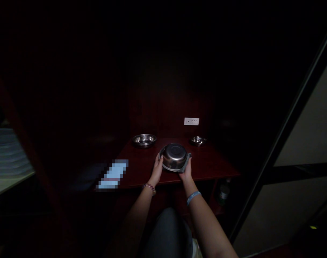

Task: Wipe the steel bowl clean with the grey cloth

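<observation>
A steel bowl (174, 156) is held upside down, bottom tilted toward me, above a dark red wooden table (206, 165). My left hand (157, 167) grips its left rim. My right hand (187, 171) grips its right rim together with a grey cloth (186, 164) that wraps under the bowl's edge. Both hands have fingers curled round the bowl. A beaded bracelet circles my left wrist and a blue band my right.
A wider steel bowl (144, 139) stands at the table's back left, a small one (198, 140) at the back right. A white socket plate (191, 121) is on the wall behind. A blurred light patch (112, 174) lies left. A bottle (224, 191) stands below the table's right edge.
</observation>
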Demonstrator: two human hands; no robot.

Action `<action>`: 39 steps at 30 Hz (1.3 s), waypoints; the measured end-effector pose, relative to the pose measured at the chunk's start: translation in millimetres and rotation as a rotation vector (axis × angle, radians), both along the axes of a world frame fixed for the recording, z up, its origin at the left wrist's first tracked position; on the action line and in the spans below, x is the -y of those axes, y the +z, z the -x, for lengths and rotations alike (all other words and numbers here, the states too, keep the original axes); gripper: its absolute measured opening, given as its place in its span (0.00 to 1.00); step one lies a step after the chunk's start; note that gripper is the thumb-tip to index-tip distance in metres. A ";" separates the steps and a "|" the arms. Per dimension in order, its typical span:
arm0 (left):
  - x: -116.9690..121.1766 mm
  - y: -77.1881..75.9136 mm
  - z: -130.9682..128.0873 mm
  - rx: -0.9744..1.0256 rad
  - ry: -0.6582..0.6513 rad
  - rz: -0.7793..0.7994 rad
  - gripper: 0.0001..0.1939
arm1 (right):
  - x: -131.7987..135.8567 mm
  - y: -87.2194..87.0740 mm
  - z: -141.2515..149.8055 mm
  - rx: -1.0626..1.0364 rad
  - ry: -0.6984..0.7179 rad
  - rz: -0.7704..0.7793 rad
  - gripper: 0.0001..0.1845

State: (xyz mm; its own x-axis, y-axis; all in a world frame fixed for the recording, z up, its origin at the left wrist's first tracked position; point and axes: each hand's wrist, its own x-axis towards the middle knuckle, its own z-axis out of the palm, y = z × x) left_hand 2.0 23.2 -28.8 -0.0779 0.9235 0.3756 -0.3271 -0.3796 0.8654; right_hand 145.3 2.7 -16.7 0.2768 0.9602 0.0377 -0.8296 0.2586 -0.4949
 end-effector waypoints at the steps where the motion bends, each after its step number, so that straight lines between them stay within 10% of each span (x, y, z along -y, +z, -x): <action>1: -0.5 -0.4 -0.2 -0.008 0.003 -0.001 0.27 | -0.3 0.0 0.1 0.006 0.002 -0.002 0.29; 39: 2.5 1.1 4.0 0.051 -0.013 0.064 0.26 | 0.9 -0.9 0.8 0.099 -0.002 -0.042 0.30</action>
